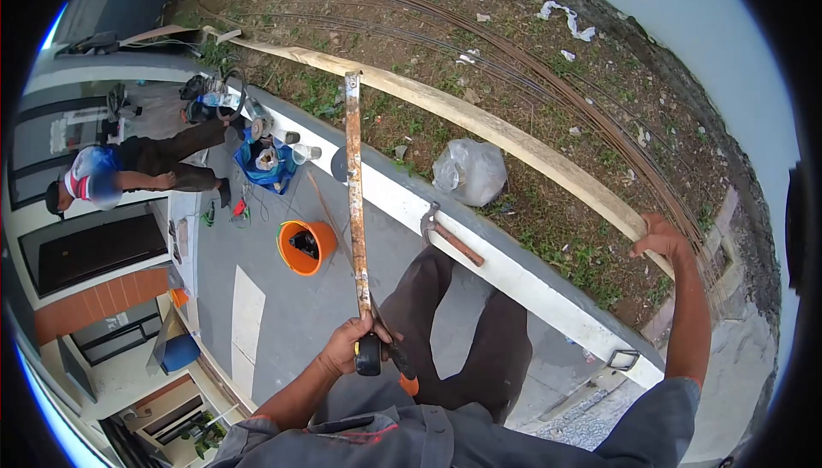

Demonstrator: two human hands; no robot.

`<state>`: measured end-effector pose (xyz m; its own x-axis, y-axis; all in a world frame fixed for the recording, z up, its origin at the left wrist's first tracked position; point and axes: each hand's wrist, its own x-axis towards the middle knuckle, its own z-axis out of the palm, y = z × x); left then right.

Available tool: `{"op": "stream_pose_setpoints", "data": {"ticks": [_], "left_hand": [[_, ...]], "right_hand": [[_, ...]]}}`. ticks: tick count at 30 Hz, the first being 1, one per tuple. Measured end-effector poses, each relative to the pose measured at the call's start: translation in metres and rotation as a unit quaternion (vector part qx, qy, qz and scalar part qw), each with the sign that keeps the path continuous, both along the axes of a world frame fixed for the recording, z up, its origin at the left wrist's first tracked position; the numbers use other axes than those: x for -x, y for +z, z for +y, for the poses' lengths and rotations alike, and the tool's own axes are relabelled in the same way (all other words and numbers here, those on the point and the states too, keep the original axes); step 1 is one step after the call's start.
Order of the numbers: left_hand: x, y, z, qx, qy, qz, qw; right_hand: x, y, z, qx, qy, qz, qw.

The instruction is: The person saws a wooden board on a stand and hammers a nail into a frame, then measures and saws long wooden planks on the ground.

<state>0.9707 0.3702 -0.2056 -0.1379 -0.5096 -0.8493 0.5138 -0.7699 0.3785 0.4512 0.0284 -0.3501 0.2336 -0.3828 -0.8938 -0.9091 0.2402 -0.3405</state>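
Observation:
My left hand is closed around a black tape measure with a yellow band. Its rusty, worn blade stretches away from me, and the hooked end meets the near edge of a long wooden plank. A dark, narrow tool with an orange end shows beside the tape case, partly hidden by it. My right hand grips the plank near its right end. Between my hands, a claw hammer lies on the low white wall by my knees.
An orange bucket with dark items inside stands on the grey floor. Near it is a blue bag. Beyond the wall lie a plastic bag and long rusty rods on soil. Another person stands at left.

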Motion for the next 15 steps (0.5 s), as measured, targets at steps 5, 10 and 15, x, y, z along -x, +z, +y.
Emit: {"op": "stream_pose_setpoints", "data": {"ticks": [5, 10, 15], "left_hand": [[0.013, -0.001, -0.003, 0.049, -0.034, 0.034, 0.998], [0.044, 0.024, -0.019, 0.067, -0.024, -0.024, 0.997], [0.062, 0.036, -0.013, 0.073, -0.032, -0.036, 0.996]], "right_hand": [[0.070, 0.064, 0.034, 0.107, -0.015, -0.031, 0.994], [0.121, 0.075, 0.078, 0.243, 0.094, 0.090, 0.961], [0.170, 0.060, 0.116, 0.293, 0.112, 0.163, 0.936]]}}
